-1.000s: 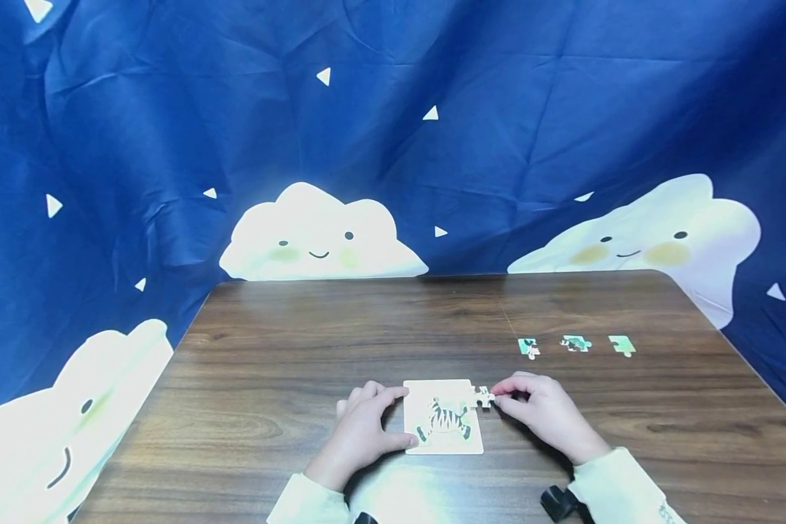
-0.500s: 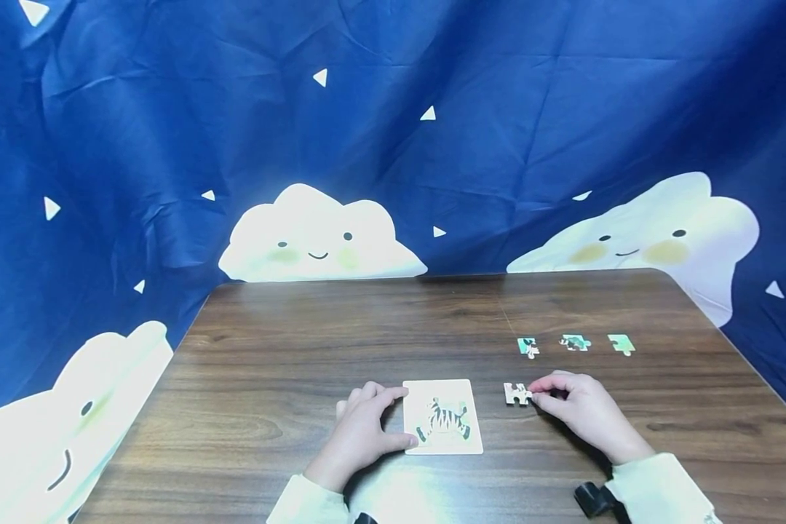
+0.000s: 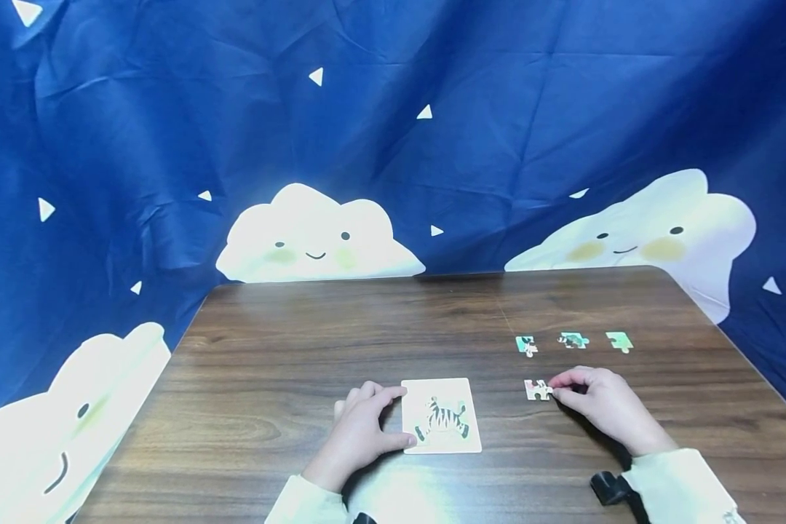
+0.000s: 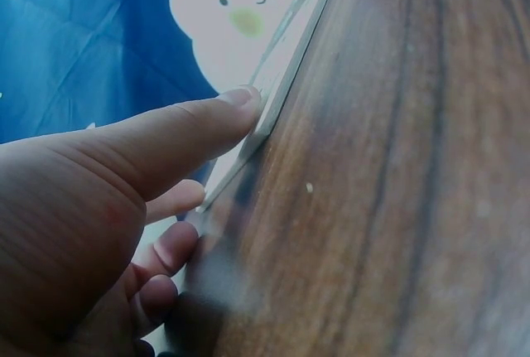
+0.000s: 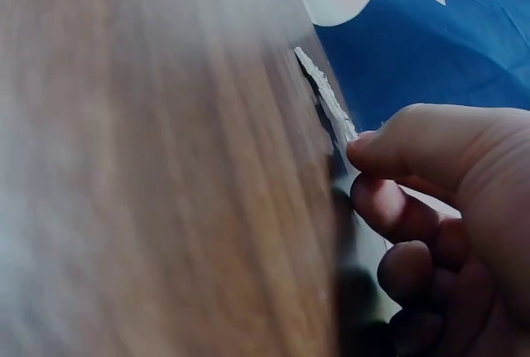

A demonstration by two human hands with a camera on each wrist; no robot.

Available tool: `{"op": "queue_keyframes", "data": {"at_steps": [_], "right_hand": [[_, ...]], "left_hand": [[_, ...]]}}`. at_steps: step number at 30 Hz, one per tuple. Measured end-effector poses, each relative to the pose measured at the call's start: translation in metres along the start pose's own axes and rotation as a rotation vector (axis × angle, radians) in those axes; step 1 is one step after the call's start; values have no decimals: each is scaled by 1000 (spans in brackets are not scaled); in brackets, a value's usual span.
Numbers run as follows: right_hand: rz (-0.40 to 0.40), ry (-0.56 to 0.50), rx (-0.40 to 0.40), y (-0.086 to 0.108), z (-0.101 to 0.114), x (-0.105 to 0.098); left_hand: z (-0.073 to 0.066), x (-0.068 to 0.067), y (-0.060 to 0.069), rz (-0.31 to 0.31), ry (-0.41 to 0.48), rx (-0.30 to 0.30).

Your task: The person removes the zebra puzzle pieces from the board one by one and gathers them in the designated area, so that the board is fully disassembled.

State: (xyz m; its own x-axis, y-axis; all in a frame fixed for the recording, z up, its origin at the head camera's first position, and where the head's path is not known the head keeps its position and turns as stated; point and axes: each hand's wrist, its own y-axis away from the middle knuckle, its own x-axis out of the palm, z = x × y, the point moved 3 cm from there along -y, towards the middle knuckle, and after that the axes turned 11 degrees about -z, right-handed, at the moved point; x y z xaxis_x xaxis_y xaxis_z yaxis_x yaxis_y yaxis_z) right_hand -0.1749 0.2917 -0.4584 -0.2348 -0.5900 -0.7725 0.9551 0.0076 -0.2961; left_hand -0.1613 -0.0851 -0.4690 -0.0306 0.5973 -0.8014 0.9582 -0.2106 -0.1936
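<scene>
A square pale board (image 3: 441, 397) with a zebra picture lies flat on the table. My left hand (image 3: 362, 435) holds its left edge, thumb at the lower corner and forefinger at the upper one; in the left wrist view the thumb of the left hand (image 4: 108, 200) presses on the board's edge (image 4: 286, 84). To the right of the board, my right hand (image 3: 612, 407) pinches a small puzzle piece (image 3: 537, 390) between thumb and forefinger. Seen from the right wrist, that thin piece (image 5: 327, 96) sticks out from the fingertips of the right hand (image 5: 447, 208), slightly tilted.
Three more puzzle pieces lie in a row behind the right hand: one at the left (image 3: 527, 346), one in the middle (image 3: 573, 340) and a green one (image 3: 620, 341). A blue curtain (image 3: 471, 145) with clouds hangs behind the wooden table (image 3: 288, 349).
My right hand has moved right with the pinched piece, from the board's upper right edge to a spot apart from it. The left hand has stayed on the board.
</scene>
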Motion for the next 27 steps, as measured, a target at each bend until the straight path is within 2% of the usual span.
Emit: {"op": "queue_keyframes", "data": {"at_steps": [6,27], "right_hand": [[22,7,7,-1,-3,-2],[47,13,30,-3,-1,-2]], "left_hand": [[-2,-2,0,-14,12,24],[-4,-2,0,-6,19,3]]}}
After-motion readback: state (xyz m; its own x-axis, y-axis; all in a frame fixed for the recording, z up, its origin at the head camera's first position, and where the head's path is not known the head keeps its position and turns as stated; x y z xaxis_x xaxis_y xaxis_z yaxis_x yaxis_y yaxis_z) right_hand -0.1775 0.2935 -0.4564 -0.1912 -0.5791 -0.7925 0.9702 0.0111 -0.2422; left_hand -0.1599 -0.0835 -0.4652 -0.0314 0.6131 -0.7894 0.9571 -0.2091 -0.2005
